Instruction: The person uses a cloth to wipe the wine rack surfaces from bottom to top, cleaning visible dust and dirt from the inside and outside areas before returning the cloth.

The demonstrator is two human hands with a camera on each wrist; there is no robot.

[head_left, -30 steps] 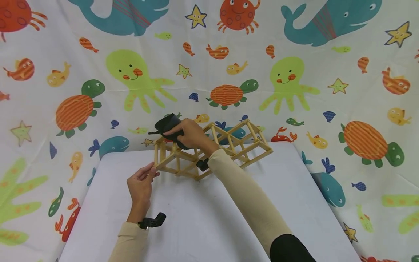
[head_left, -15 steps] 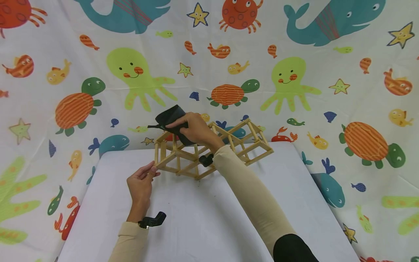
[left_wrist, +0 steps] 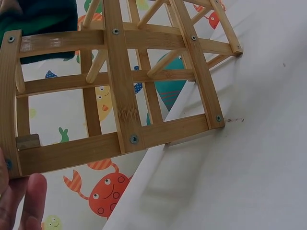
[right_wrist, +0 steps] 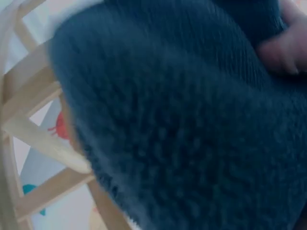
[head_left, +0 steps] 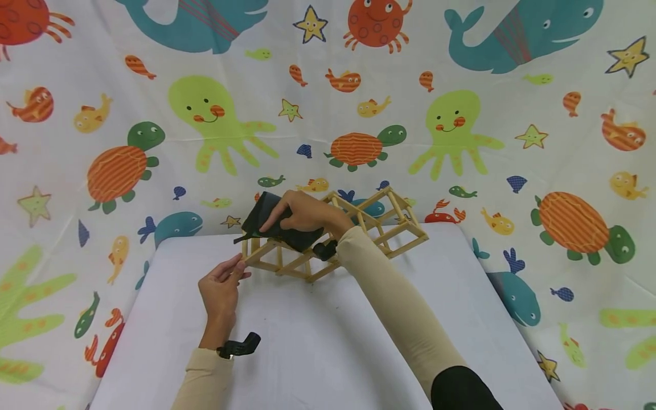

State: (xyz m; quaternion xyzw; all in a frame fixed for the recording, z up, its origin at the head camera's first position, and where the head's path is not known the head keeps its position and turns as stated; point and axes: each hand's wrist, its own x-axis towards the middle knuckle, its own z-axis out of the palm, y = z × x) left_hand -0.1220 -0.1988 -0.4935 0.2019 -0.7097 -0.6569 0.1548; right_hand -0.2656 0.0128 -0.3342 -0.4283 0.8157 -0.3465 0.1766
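Note:
A light wooden slatted rack (left_wrist: 122, 96), joined with screws and round rods, stands at the back of the white table. My left hand (head_left: 220, 290) pinches its near left corner between thumb and fingers, fingertips at the bottom of the end post in the left wrist view. My right hand (head_left: 307, 213) grips a dark cloth (head_left: 297, 238) and lays it over the rack's upper left part, index finger pointing down along it. Up close in the right wrist view, the cloth (right_wrist: 168, 143) looks dark teal with a fuzzy surface. It hides several slats there.
The white table (head_left: 307, 353) spreads in front of the rack. Behind it hangs a white curtain (head_left: 318, 114) printed with sea animals. Small black devices are strapped at the left wrist (head_left: 241, 345) and right wrist (head_left: 325, 250).
My right hand first lifts the cloth slightly, then comes down with it, and the cloth now spreads wider over the rack's top. My left hand and the rack stay in place.

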